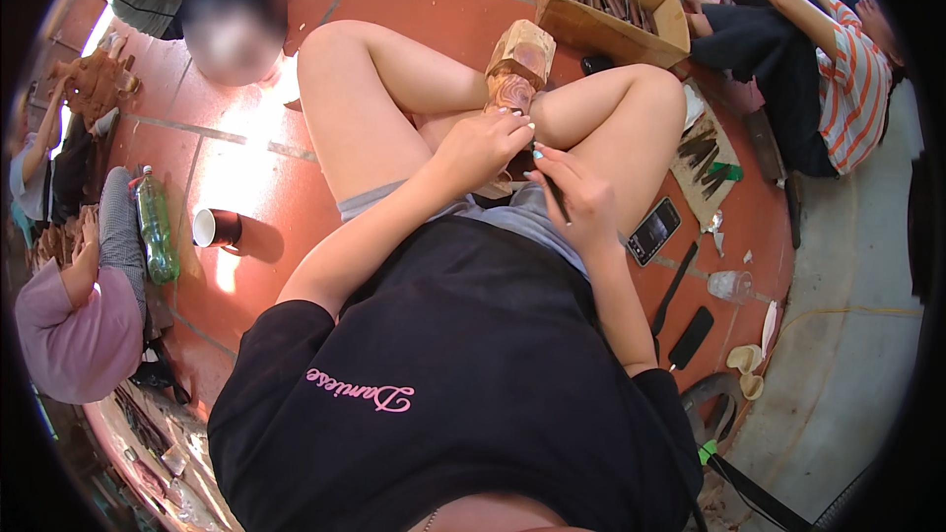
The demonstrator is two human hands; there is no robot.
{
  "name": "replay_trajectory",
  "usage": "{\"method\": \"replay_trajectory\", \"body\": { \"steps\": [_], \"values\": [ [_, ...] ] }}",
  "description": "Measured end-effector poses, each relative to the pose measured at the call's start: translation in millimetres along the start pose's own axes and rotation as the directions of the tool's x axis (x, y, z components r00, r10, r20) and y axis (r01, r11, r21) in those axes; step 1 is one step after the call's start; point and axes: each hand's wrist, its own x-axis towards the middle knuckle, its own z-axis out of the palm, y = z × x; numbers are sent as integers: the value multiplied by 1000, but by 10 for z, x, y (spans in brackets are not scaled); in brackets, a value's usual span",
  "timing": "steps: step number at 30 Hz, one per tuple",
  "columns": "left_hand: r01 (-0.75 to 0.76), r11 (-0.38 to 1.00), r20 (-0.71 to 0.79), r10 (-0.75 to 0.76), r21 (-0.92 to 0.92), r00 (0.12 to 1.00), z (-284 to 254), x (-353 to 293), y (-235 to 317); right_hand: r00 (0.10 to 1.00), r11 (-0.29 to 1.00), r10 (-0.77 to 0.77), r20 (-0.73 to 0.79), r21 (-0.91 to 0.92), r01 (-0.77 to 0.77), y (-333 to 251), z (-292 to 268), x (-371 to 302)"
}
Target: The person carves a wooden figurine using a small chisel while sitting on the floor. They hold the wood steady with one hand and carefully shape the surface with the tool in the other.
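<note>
A carved wooden piece [519,61] with a blocky top and swirling grain stands between my bent legs. My left hand [485,146] is closed over its lower part, with the fingertips close to my right hand. In my right hand [576,189] is a thin dark carving tool [563,205], gripped like a pen. Its working tip is hidden by my fingers and the wood. The lower end of the piece is out of sight behind my hands and lap.
A cardboard box [613,22] of slender tools stands ahead. To my right lie a phone [654,232], a board with dark tools [702,160], a black brush-like tool [692,337] and a plastic cup [729,285]. A green bottle [158,227] and cup [217,228] stand left. Several people sit around.
</note>
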Motion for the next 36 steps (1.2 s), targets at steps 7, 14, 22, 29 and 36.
{"method": "replay_trajectory", "body": {
  "steps": [7,14,22,29,36],
  "values": [
    [46,997,11,-45,-68,999,-23,-253,207,997,999,-46,61,-13,46,-111,-4,-235],
    [43,994,-80,-51,-101,995,-97,-101,105,996,998,-70,-59,-2,70,-57,-54,-24],
    [23,999,-295,-31,-31,955,-48,215,-98,965,962,236,-115,167,-216,139,242,460],
    [190,937,-206,-257,-294,944,154,145,-413,847,681,519,112,545,-490,472,389,546],
    [587,637,194,-578,-499,793,381,-90,-697,712,544,620,328,473,-692,820,241,955]
  ]
}}
